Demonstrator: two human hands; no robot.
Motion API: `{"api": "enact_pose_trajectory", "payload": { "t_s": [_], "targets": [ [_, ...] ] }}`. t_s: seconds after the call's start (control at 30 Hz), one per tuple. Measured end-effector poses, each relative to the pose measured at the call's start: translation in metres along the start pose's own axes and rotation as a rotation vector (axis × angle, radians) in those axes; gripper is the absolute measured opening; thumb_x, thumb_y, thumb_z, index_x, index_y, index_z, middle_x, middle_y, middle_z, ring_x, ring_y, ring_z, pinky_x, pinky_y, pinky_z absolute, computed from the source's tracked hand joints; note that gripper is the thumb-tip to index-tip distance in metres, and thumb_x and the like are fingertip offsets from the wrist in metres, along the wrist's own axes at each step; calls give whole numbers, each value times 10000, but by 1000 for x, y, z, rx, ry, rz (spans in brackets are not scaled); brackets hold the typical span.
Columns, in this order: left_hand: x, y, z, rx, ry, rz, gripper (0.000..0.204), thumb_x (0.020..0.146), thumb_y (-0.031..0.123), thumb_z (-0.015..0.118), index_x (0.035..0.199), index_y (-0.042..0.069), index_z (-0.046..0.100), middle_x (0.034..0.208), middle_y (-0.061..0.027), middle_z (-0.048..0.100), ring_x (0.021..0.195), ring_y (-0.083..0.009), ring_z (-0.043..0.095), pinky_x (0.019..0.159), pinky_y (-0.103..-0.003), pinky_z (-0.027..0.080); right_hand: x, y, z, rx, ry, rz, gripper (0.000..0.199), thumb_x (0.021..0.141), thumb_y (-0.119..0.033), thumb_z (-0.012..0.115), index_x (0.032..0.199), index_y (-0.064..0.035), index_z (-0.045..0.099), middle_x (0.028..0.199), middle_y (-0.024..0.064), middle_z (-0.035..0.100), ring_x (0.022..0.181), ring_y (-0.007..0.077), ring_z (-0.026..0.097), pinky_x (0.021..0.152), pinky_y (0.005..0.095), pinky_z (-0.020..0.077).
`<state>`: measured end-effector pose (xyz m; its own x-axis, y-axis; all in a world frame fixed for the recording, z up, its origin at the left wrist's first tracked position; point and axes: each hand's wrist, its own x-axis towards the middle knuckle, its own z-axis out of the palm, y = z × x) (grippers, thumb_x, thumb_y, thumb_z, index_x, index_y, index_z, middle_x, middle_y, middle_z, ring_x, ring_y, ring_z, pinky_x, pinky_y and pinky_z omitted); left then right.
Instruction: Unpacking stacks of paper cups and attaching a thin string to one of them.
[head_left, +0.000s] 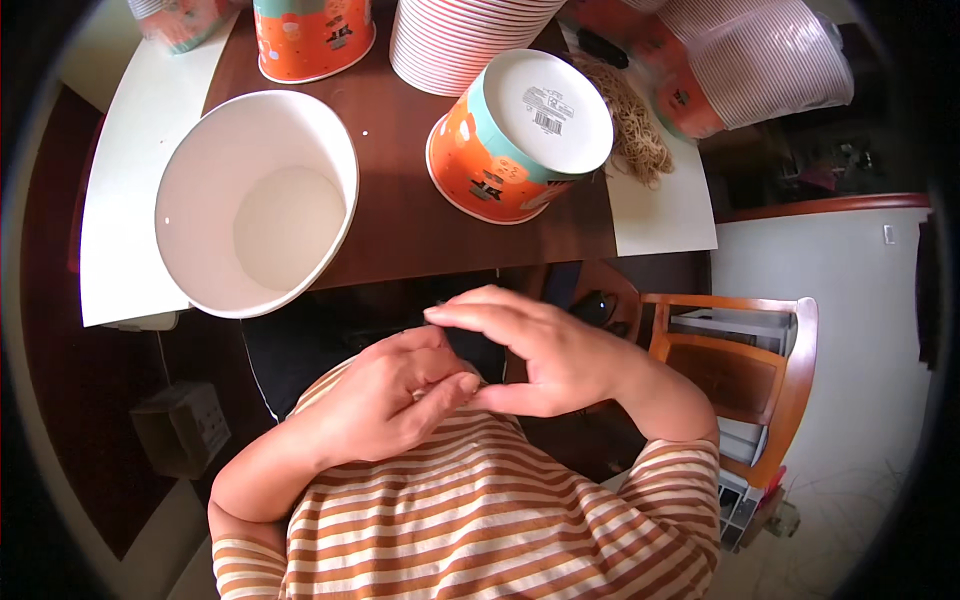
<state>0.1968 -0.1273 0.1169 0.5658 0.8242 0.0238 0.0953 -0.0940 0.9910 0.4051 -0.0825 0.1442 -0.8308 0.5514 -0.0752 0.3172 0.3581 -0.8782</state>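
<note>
Both my hands meet in front of my striped shirt, just below the table edge. My left hand is closed, its fingers curled and its thumb pointing toward the other hand; what it grips, if anything, is hidden. My right hand has its fingers stretched out and its thumb apart, the thumb tip touching the left hand. Beyond them on the left stands a large white-lined paper bucket, its mouth toward me and nothing inside. An orange and teal paper bucket sits upside down to the right, white base up.
A stack of nested buckets and another orange bucket stand farther back on the brown table. At right lie a bundle of beige strings and plastic-wrapped bucket stacks. A wooden chair stands right of me.
</note>
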Motion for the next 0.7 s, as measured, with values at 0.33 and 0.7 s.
{"api": "enact_pose_trajectory", "payload": {
  "t_s": [0.33,0.7],
  "targets": [
    [-6,-30,-2,-168,-12,-242,221,914,182,579,853,-22,638,751,-135,599,734,-238,590,665,-333,471,-6,16,37,183,188,268,202,826,-27,636,1024,-23,600,761,84,617,679,169,618,606,304,484],
    [-43,-64,-18,-929,33,-630,406,984,341,446,954,-8,651,838,-34,634,749,-97,552,734,-236,459,1,32,63,300,362,207,67,837,19,635,901,2,644,766,29,576,658,67,549,578,196,443]
  ]
}}
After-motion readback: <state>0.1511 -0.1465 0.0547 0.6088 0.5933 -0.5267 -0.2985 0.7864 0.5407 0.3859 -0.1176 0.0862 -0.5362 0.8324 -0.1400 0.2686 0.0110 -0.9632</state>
